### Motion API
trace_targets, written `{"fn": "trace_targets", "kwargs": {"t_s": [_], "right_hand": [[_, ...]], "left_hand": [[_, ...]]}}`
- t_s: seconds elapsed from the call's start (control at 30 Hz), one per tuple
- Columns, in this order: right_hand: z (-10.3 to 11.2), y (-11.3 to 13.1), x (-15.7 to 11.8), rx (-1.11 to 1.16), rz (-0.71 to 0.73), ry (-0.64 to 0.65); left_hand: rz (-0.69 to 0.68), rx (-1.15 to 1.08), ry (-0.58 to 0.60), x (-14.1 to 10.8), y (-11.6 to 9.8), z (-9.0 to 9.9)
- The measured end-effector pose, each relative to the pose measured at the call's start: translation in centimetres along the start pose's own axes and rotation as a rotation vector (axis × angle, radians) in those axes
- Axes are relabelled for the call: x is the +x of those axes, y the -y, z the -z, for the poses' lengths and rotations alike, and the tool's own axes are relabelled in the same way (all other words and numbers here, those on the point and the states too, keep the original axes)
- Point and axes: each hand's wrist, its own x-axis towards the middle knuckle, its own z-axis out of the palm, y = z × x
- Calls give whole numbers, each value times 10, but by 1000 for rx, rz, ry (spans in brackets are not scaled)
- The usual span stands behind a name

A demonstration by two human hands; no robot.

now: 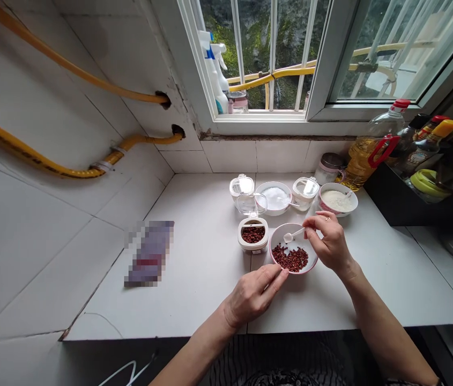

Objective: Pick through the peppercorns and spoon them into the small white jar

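My right hand is closed on the handle of a small white spoon, whose scoop is over a white bowl with a pink rim. Dark red peppercorns lie in the bottom of that bowl. At the bowl's near left edge, the fingertips of my left hand pinch the rim. Just left of the bowl stands a seasoning jar with its clear lid flipped up, and similar dark red peppercorns show inside it.
Behind are a bowl of white granules, two lidded jars and a bowl of pale powder. An oil bottle and a black box of bottles stand at right. A blurred purple packet lies left.
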Motion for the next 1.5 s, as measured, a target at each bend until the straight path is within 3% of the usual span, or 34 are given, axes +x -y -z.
{"fn": "trace_targets", "kwargs": {"t_s": [0.27,0.5,0.93,1.07,1.17,1.27,1.33,1.5], "right_hand": [[-14,3,-6,35,-28,211],[-3,2,-3,170,-271,123],[-4,3,0,484,-550,36],[-10,15,3,499,-454,-74],[-18,26,5,349,-216,-75],[-22,32,5,202,65,5],[-19,32,5,153,163,13],[-2,17,3,109,83,-126]], "left_hand": [[0,-1,16,0,0,1],[3,-2,9,0,0,1],[8,0,7,-1,0,0],[2,-3,6,-2,0,-1],[-2,5,-8,-1,0,-2],[-9,12,-23,0,0,-1],[-9,13,-26,1,0,-1],[-3,12,-8,0,0,-1]]}}
